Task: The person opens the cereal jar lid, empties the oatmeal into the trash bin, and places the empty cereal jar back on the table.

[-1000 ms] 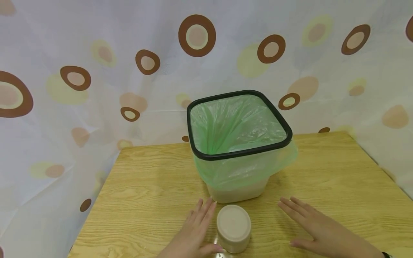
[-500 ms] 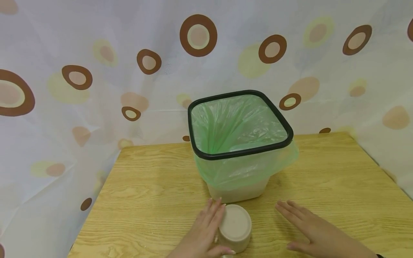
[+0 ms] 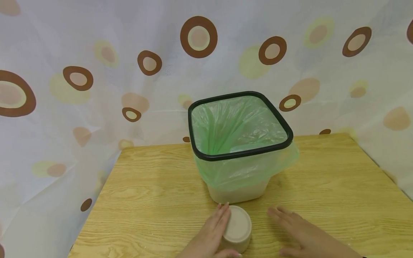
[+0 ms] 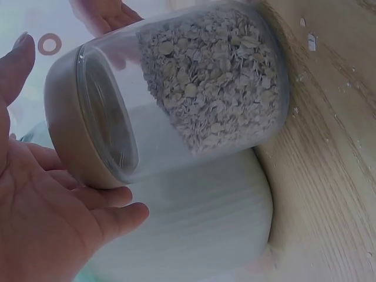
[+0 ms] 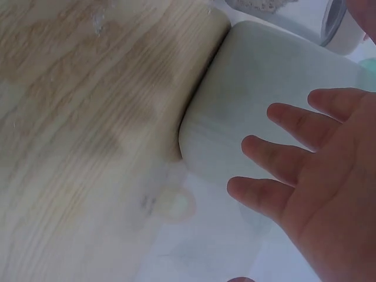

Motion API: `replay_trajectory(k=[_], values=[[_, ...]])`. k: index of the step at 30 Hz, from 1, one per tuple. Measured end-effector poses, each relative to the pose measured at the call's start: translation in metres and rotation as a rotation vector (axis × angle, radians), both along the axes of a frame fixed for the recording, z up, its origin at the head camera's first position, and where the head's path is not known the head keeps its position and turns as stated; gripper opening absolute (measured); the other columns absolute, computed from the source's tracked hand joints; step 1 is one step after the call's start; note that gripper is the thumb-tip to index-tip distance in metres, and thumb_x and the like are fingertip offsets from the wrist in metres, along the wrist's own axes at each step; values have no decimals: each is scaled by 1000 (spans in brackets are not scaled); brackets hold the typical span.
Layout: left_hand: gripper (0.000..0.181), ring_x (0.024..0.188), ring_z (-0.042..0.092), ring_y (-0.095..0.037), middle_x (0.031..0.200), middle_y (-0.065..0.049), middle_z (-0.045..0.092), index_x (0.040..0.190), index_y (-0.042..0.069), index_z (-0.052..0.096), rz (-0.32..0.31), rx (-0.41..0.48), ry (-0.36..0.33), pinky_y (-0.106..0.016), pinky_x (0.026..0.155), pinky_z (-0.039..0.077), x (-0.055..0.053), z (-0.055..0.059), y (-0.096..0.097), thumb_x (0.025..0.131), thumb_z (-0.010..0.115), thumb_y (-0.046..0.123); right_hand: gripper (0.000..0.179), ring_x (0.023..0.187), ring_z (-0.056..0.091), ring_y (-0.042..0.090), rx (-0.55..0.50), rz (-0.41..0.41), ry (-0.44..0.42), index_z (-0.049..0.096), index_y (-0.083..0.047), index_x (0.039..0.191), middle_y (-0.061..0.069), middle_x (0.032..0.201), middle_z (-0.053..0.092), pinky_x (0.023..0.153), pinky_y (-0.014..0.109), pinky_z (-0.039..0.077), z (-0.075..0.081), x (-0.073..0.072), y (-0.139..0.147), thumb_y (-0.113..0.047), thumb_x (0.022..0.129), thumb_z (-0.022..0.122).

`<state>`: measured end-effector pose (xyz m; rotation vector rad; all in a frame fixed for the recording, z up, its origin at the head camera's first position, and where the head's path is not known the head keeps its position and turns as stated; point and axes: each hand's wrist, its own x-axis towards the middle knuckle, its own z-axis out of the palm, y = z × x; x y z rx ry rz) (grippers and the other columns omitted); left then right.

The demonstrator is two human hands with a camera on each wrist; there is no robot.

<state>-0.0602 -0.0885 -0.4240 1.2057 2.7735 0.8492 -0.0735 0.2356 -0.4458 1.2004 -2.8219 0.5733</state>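
Observation:
A clear jar [image 4: 205, 88] of oat flakes stands upright on the table, its beige lid [image 3: 238, 225] facing up in the head view. My left hand [image 3: 209, 234] lies along the jar's left side with straight fingers right at the lid's edge. In the left wrist view, the fingers [image 4: 111, 214] reach beside the lid and the thumb is spread away from it. To the right of the jar and apart from it, my right hand [image 3: 303, 233] holds nothing, its fingers extended towards the jar.
Just behind the jar stands a white bin [image 3: 237, 195] with a black rim [image 3: 240, 154] and a green bag [image 3: 222, 125] lining it. Small pale flakes [image 4: 311, 41] lie on the wooden table [image 3: 145, 200]. A patterned sheet [image 3: 167, 82] rises behind it.
My left hand has moved right, up against the jar's lid. The right hand has shifted left towards the jar. Jar and bin stay in place.

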Motion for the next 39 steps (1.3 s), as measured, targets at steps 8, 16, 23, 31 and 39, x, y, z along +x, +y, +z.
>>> replay_trajectory(k=[8,16,23,31,39], values=[[92,142,22,-40,154,-27,22,149,-9,22,33,-43,26,-51,106,33,-1,1,5,92,57,54,84,136,36,22,-17,20,13,29,-14,153,7,150,41,91,45,47,-7,0,-9,-45,87,69],[92,140,25,-41,153,-27,26,146,-10,30,53,-90,95,-48,106,35,-3,4,10,90,60,56,81,129,45,34,-42,40,-75,29,-10,153,15,147,44,92,48,47,-10,2,-20,-47,90,65],[91,140,28,-38,151,-23,33,145,-9,34,64,-120,195,-43,107,36,-6,3,16,88,61,58,90,131,43,37,-44,51,-146,25,-2,152,24,147,40,96,44,45,-12,1,-29,-54,88,63],[92,136,37,-34,148,-18,41,144,-6,37,68,-113,255,-40,108,35,-11,0,22,84,67,57,94,138,29,36,-253,77,-484,11,-15,157,22,156,20,107,33,32,-8,0,-50,-38,89,70],[88,134,39,-32,145,-18,43,142,-6,40,37,-86,295,-39,108,34,-16,-3,24,84,69,54,91,141,17,17,-451,107,-762,6,-18,158,18,159,10,105,18,21,-14,-7,-65,-23,92,69]])
